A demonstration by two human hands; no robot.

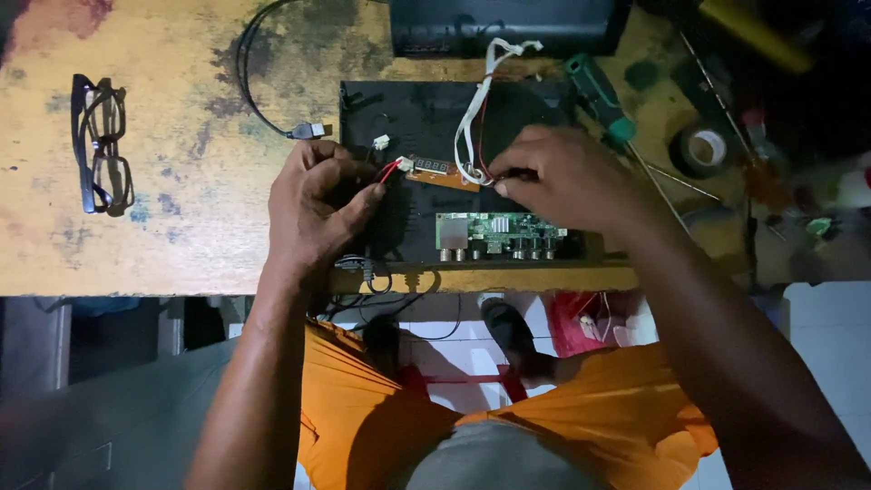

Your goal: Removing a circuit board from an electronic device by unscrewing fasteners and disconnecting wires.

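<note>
Left hand [318, 204]: pinches thin red wire [388, 172].
Right hand [562, 181]: fingers closed on small brown display board [442, 172].
Table edge [181, 289]: worn, near.

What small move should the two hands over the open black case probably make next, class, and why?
Probably draw the red wire's white plug out of the small display board. The left hand pinches the red wire at that plug, while the right hand grips the board's other end above the green circuit board.

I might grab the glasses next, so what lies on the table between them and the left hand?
In the head view, only bare stained tabletop lies between the glasses and the left hand.
</note>
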